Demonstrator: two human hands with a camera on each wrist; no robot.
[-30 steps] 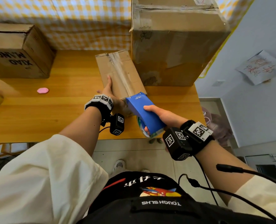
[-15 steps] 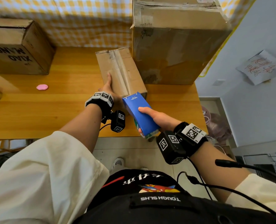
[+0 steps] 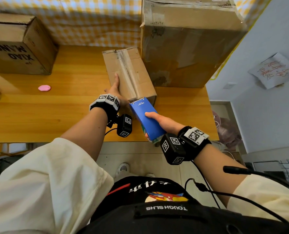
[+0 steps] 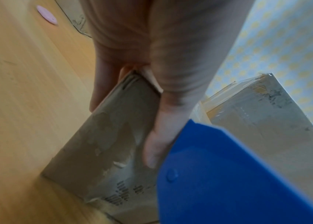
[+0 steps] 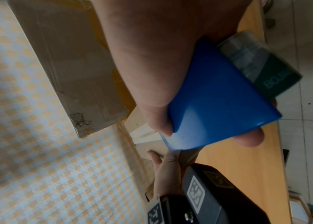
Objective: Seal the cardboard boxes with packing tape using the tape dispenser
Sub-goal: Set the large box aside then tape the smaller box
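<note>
Bracing the small cardboard box with our left hand, fingers laid straight along its left side while the thumb hooks over the near end, we bring the blue tape dispenser up in our right hand, thumb on top and fingers curled underneath. Its toothed front edge sits right at the box's near top edge, on the centre seam, which already shows a strip of tape. We judge this the start or the finish of a pass along that seam; either way, the next move wants the dispenser pressed flat and kept on the seam line while the left hand holds the box steady. The box sits near the desk's front edge, right of centre, just beside a large carton at the back right corner. Another carton stands at the back left, a pink disc on the bare wood between. Behind runs a yellow checked cloth; tiled floor lies below
</note>
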